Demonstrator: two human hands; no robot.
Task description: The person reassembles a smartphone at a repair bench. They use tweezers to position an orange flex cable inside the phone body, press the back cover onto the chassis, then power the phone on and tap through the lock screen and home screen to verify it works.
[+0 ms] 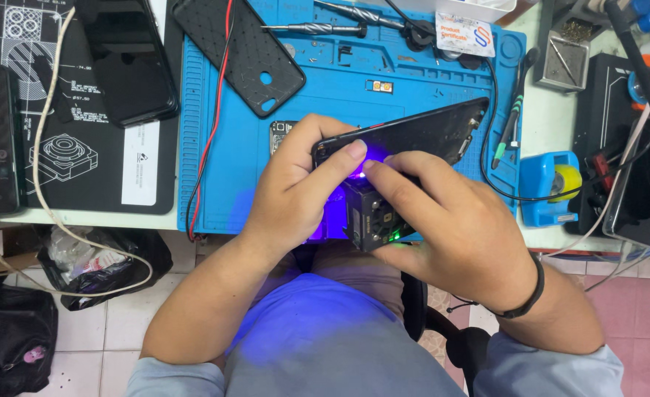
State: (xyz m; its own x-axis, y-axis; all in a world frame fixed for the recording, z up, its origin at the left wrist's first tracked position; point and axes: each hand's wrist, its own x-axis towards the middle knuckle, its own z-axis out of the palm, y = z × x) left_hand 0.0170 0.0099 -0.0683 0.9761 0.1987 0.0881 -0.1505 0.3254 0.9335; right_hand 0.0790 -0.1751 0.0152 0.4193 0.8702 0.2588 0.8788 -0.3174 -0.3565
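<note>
Black phone [413, 132] gripped by left hand [295, 195] over blue mat [325, 81] near front worktop edge; small black lamp box [369, 213], violet glow, clasped by right hand [450, 228], touching phone

Blue silicone work mat [214, 147] covers the middle of the counter, with a black textured phone case [244, 51] lying across its top left corner. Two metal screwdrivers [317, 29] sit up top. Left of the mat there's a dark glossy smartphone [130, 59], and a blue tape dispenser [549, 187] is off right.
</note>
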